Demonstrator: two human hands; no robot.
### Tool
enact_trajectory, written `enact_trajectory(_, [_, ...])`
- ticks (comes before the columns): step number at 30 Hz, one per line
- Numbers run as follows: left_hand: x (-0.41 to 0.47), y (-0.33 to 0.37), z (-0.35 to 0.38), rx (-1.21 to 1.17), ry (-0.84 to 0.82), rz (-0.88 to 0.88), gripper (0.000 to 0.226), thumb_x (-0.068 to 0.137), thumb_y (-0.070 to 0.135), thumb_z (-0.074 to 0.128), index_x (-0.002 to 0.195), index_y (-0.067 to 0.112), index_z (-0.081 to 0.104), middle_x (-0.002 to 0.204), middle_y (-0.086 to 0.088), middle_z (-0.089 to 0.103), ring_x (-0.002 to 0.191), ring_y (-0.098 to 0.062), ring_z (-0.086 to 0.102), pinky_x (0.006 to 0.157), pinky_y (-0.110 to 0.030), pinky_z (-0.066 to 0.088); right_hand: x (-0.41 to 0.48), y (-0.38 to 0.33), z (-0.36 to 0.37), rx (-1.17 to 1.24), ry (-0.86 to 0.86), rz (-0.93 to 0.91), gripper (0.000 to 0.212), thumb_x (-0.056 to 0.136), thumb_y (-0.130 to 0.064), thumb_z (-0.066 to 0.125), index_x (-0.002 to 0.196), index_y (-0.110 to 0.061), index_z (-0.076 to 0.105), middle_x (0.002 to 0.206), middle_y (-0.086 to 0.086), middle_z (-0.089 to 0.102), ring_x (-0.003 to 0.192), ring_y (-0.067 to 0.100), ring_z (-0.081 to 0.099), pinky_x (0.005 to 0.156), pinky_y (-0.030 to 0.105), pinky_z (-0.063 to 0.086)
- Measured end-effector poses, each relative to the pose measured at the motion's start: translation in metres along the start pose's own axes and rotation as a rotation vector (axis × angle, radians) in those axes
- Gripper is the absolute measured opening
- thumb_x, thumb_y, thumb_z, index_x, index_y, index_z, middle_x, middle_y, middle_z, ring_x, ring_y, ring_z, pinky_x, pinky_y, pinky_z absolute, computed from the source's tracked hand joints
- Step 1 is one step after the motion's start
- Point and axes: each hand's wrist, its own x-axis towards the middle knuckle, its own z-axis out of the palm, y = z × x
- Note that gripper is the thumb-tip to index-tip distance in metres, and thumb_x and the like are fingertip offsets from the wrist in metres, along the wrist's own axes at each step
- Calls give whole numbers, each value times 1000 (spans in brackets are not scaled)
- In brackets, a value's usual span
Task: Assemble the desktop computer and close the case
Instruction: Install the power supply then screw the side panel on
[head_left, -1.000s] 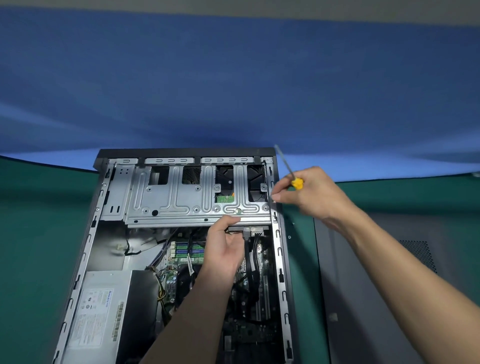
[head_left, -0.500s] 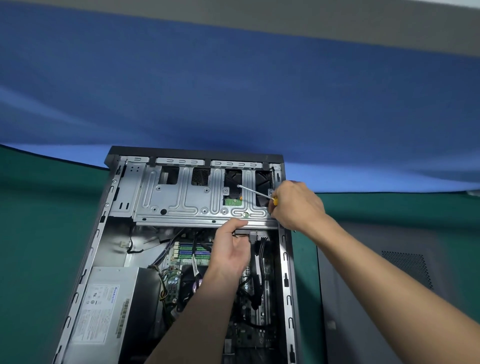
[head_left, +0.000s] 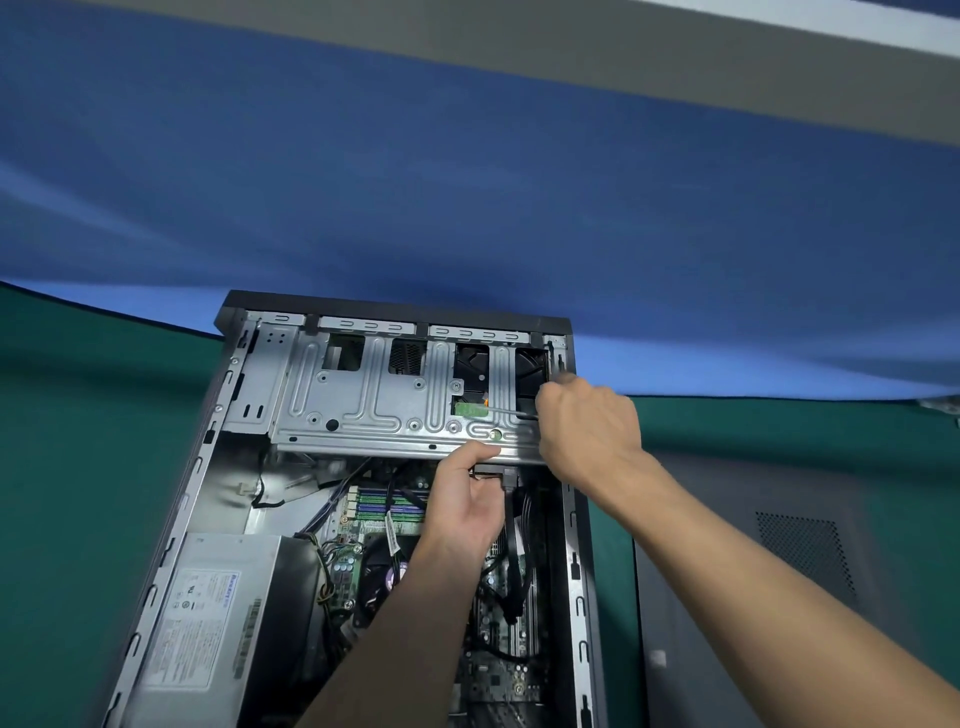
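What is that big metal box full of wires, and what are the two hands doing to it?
You are seeing through a camera worn on a person's head, looking down at their own hands. The box is a desktop computer case, lying open on a green table cover. Inside are a green circuit board and a grey power supply. The left hand grips the edge of a silver drive cage near the top. The right hand holds a screwdriver, its thin shaft pointing left over that cage. The flat grey sheet on the right is the side panel, not yet put on.
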Motion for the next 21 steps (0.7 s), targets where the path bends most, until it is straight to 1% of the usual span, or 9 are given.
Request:
enact_trajectory(1, [-2, 0, 1, -2, -20, -1, 15, 65, -7, 61, 78, 1, 58, 58, -7, 58, 49, -19, 59, 57, -26, 54, -3, -2, 0, -9, -1, -13, 17, 76, 2, 48, 75, -15, 43, 106, 7, 58, 81, 33, 61, 57, 32, 32])
enact_trajectory(3, [-2, 1, 1, 3, -49, -6, 26, 63, -5, 61, 88, 0, 57, 65, -8, 62, 57, -19, 63, 67, -27, 53, -7, -2, -2, 23, -21, 18, 13, 78, -1, 50, 86, -10, 55, 118, 10, 55, 90, 36, 62, 60, 32, 34])
enact_trajectory(6, [1, 0, -1, -7, -8, 14, 33, 71, -8, 61, 103, -1, 57, 73, -6, 61, 78, -13, 67, 86, -21, 51, -11, 14, -15, 196, -110, 66, 23, 83, -13, 49, 105, -7, 50, 111, 12, 44, 92, 38, 56, 70, 36, 39])
enact_trajectory(8, [2, 0, -1, -20, 14, 26, 47, 72, -10, 61, 118, -1, 53, 94, -10, 58, 98, -18, 63, 99, -27, 45, -13, 32, -29, 288, -154, 17, 7, 83, -8, 45, 89, -11, 43, 107, 11, 37, 90, 35, 52, 77, 36, 41])
enact_trajectory(10, [3, -1, -1, -24, 29, 31, 56, 73, -10, 61, 127, -1, 49, 113, -11, 52, 114, -21, 55, 105, -29, 41, -15, 51, -42, 290, -127, -27, 12, 86, -6, 47, 78, -15, 47, 104, 9, 41, 95, 32, 50, 81, 35, 42])
enact_trajectory(12, [1, 0, 0, -30, 36, 16, 51, 70, -10, 62, 119, -1, 52, 112, -12, 54, 109, -23, 58, 105, -30, 43, -17, 63, -52, 344, -1, -39, 10, 90, -16, 60, 85, -18, 67, 96, 5, 56, 95, 26, 54, 75, 27, 37])
enact_trajectory(14, [-1, 0, 0, -26, 19, 6, 30, 76, -9, 60, 102, 3, 53, 103, -12, 54, 94, -24, 61, 97, -29, 45, -20, 68, -59, 483, 144, 4, 7, 86, -25, 69, 89, -22, 75, 82, -5, 64, 86, 19, 58, 68, 20, 31])
enact_trajectory(18, [-3, 0, 1, -34, 29, 23, 27, 81, -9, 58, 105, 3, 54, 95, -9, 53, 81, -19, 56, 82, -24, 45, -26, 67, -57, 576, 292, -28, 7, 85, -28, 70, 84, -23, 65, 68, -14, 65, 69, 3, 57, 65, 15, 37])
enact_trajectory(21, [-3, 0, 1, -61, 21, 25, 27, 80, -10, 57, 104, 3, 53, 93, -10, 52, 77, -19, 55, 74, -22, 48, -27, 59, -52, 407, 339, -183, 14, 92, -23, 62, 84, -11, 58, 75, -2, 63, 69, 15, 54, 65, 25, 37])
